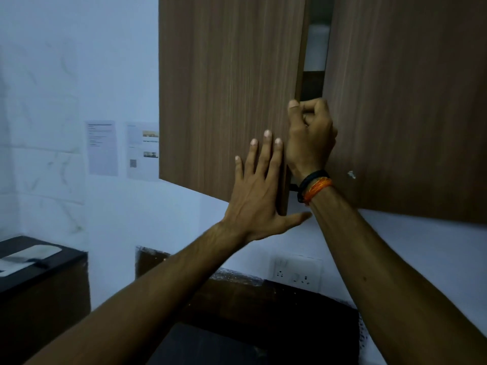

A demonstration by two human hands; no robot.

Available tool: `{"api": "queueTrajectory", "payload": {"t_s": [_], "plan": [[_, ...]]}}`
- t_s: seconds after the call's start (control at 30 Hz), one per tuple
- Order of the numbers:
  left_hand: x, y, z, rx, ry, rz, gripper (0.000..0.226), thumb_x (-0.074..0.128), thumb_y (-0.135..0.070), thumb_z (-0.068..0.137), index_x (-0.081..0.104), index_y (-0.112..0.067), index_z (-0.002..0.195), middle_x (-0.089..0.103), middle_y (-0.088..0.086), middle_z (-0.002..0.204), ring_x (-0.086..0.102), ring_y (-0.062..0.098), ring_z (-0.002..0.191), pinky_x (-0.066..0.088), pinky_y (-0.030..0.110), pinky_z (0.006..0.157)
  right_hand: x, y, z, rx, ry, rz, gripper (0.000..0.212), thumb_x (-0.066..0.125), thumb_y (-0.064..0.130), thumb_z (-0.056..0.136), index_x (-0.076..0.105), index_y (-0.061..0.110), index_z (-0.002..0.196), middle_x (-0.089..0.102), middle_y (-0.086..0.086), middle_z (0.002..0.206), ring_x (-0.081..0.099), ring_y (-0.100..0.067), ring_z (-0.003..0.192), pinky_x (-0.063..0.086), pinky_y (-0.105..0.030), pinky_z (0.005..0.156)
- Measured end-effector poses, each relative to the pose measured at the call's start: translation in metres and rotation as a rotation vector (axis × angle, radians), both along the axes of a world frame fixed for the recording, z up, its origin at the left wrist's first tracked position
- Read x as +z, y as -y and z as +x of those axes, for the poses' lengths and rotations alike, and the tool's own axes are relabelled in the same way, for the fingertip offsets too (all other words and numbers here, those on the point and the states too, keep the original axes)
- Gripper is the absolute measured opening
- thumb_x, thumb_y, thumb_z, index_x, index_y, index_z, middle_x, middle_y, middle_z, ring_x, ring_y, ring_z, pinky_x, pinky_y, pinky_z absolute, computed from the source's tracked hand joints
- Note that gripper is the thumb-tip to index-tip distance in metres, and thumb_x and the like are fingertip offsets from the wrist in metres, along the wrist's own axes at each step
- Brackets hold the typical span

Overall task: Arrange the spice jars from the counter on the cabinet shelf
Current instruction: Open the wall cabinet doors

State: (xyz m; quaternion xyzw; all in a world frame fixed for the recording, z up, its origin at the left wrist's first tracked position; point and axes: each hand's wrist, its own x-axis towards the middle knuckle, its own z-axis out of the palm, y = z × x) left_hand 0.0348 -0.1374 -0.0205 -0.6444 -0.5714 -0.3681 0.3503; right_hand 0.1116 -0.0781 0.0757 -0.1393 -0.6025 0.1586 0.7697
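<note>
With no spice jars in view, my right grip [309, 133] curls round the free edge of the left cabinet door [226, 96], a stiff, light panel best pulled there, while my left grip [257, 191] presses spread beside it.

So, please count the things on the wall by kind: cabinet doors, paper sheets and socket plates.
Cabinet doors: 2, left door and right door
Paper sheets: 2, and
Socket plates: 1
Total: 5
</note>
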Motion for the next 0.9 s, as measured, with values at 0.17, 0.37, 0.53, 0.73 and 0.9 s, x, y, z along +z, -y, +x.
{"api": "queueTrajectory", "payload": {"t_s": [0.17, 0.37, 0.53, 0.73, 0.9], "plan": [[0.011, 0.048, -0.008, -0.068, 0.108, 0.046, 0.107, 0.065, -0.049, 0.083, 0.006, -0.002, 0.159, -0.003, 0.014, 0.168, -0.003, 0.027, 0.156, 0.017, 0.057, 0.123, -0.001, 0.04, -0.006, 0.171, -0.007, 0.093, 0.017, 0.061, 0.023, 0.097, 0.054, 0.01, 0.089, 0.052, 0.011, 0.062, 0.049, 0.001, 0.054, 0.042, -0.015, 0.054], [0.005, 0.112, -0.025, -0.134, 0.137, 0.128, 0.102, 0.072, -0.026, 0.079, 0.013, -0.002, 0.158, 0.013, 0.012, 0.168, 0.014, 0.022, 0.155, 0.029, 0.049, 0.122, -0.001, 0.087, -0.023, 0.399, 0.037, 0.193, 0.022, 0.067, 0.022, 0.093, 0.059, 0.001, 0.099, 0.067, 0.005, 0.076, 0.065, -0.005, 0.066, 0.054, -0.024, 0.061], [0.0, 0.162, -0.042, -0.155, 0.2, 0.173, 0.096, 0.07, -0.01, 0.077, 0.018, -0.004, 0.158, 0.028, 0.001, 0.164, 0.041, 0.006, 0.142, 0.043, 0.024, 0.111, 0.001, 0.129, -0.053, 0.58, 0.11, 0.207, 0.045, 0.063, 0.025, 0.096, 0.055, 0.009, 0.137, 0.073, -0.001, 0.116, 0.069, -0.009, 0.104, 0.057, -0.034, 0.09], [-0.004, 0.223, -0.071, -0.141, 0.313, 0.241, 0.09, 0.064, 0.002, 0.077, 0.022, -0.004, 0.157, 0.039, 0.002, 0.158, 0.045, 0.017, 0.142, 0.052, 0.041, 0.104, -0.001, 0.176, -0.1, 0.507, 0.224, 0.292, 0.066, 0.057, 0.046, 0.096, 0.035, 0.023, 0.154, 0.058, 0.007, 0.141, 0.061, -0.002, 0.117, 0.052, -0.026, 0.097], [-0.003, 0.267, -0.099, -0.103, 0.485, 0.315, 0.085, 0.056, 0.003, 0.074, 0.033, -0.017, 0.154, 0.052, -0.004, 0.143, 0.059, 0.023, 0.124, 0.059, 0.035, 0.086, -0.009, 0.206, -0.149, 0.505, 0.32, 0.402, 0.072, 0.054, 0.047, 0.097, 0.027, 0.016, 0.156, 0.029, -0.004, 0.162, 0.03, -0.01, 0.147, 0.03, -0.017, 0.113]]}}
